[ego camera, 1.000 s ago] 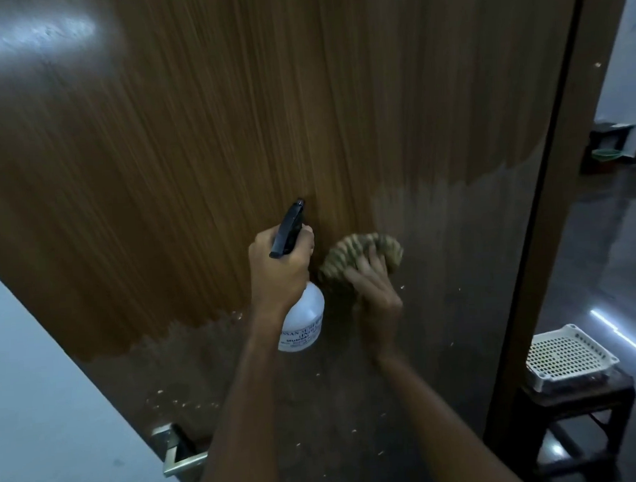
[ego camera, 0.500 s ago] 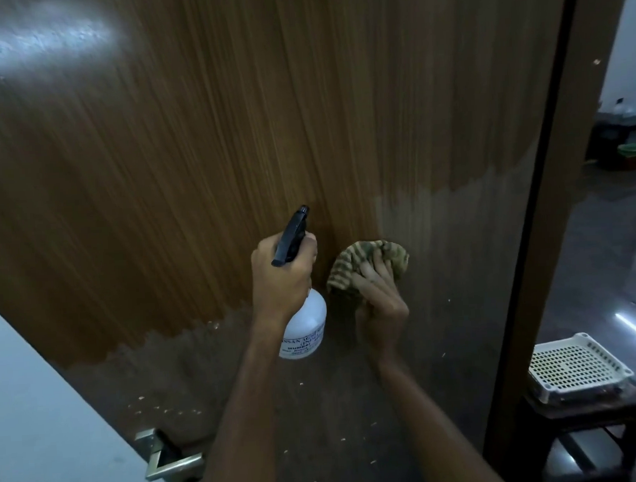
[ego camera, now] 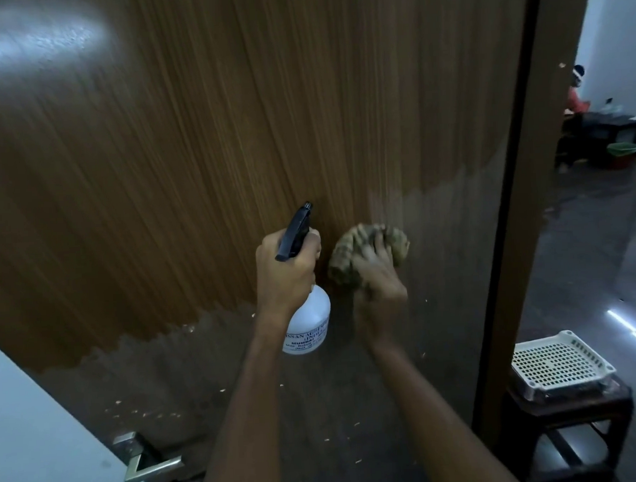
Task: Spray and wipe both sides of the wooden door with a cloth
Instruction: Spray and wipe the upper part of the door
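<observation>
The wooden door (ego camera: 194, 155) fills most of the head view, with a darker, duller band across its lower part. My left hand (ego camera: 285, 272) grips a white spray bottle (ego camera: 310, 324) by its neck, and the black nozzle (ego camera: 295, 229) points up toward the door. Just to its right, my right hand (ego camera: 375, 280) holds a bunched brown-green cloth (ego camera: 394, 242) against the door face. That hand is blurred.
A metal door handle (ego camera: 147, 463) sticks out at the lower left, beside a pale wall (ego camera: 36, 440). The door's edge (ego camera: 522, 230) runs down the right. Beyond it a white perforated basket (ego camera: 562, 364) sits on a dark wooden stool (ego camera: 576, 422). A person sits far back right.
The right hand has slid the cloth slightly up and to the right on the door and is now blurred. The left hand with the bottle has stayed at about the same place.
</observation>
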Motion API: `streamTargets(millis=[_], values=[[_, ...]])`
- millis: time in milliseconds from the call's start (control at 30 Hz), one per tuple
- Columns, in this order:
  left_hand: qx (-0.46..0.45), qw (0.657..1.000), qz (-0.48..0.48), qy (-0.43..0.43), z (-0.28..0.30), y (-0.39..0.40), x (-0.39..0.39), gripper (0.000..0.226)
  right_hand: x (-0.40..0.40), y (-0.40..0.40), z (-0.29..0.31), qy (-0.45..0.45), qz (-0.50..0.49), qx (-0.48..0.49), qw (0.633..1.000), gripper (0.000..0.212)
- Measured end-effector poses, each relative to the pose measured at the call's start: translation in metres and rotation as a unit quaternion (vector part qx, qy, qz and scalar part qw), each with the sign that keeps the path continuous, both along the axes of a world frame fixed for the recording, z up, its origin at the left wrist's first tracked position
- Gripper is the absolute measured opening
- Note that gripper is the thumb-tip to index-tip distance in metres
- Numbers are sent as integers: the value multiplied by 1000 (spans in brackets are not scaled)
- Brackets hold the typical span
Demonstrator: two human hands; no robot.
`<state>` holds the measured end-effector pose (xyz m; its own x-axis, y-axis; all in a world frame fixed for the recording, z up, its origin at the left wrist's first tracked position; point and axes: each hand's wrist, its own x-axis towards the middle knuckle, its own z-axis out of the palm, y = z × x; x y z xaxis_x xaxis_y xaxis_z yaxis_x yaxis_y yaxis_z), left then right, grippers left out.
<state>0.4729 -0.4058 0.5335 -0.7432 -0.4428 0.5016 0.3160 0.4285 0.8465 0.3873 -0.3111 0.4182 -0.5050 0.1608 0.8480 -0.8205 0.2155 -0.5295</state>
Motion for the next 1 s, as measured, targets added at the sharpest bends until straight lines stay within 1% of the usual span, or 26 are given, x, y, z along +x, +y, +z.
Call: streamTargets(millis=[100,133,167,200,300,367,433,533,600,633,700,733,800,833,900,1000], values=[[2,1000,0,1,3,7,-6,29,-19,3,77,38,3,-26,999,30],[0,1000,0,2,4,10,-7,29,-24,4,90,52,3,-24,998,31],[1,1000,-1,3,5,12,-9,29,-27,5,91,65,3,-16,998,32],[3,1000,-2,4,6,15,-10,28,-26,8,78,73,1,-3,997,30],[1,1000,-4,3,6,23,-16,27,-21,22,6,53,-12,29,998,30],[-5,1000,-7,1,4,29,-21,28,-23,33,-25,47,-16,46,998,27],[-6,1000,-5,-4,4,35,-27,28,-35,41,-11,65,-15,47,997,28],[-2,1000,-6,-2,5,46,-36,29,-54,46,60,90,-1,9,996,28],[-1,1000,-2,-2,5,52,-41,30,-61,44,91,110,-3,-4,994,24],[-2,1000,2,-1,6,55,-45,31,-63,44,91,121,-4,-2,993,22],[-8,1000,-2,1,6,60,-49,31,-64,48,59,125,-13,14,992,19],[-13,1000,-5,3,6,63,-51,31,-62,54,33,108,-15,22,994,21],[-24,1000,-8,2,5,68,-52,31,-56,67,-17,62,-23,35,997,30],[-25,1000,-8,2,5,70,-52,31,-54,72,-29,48,-22,42,998,33],[-22,1000,-6,-1,4,76,-55,31,-60,80,-16,48,-10,33,998,30],[-18,1000,8,6,5,83,-60,31,-73,76,56,74,8,-28,997,21]])
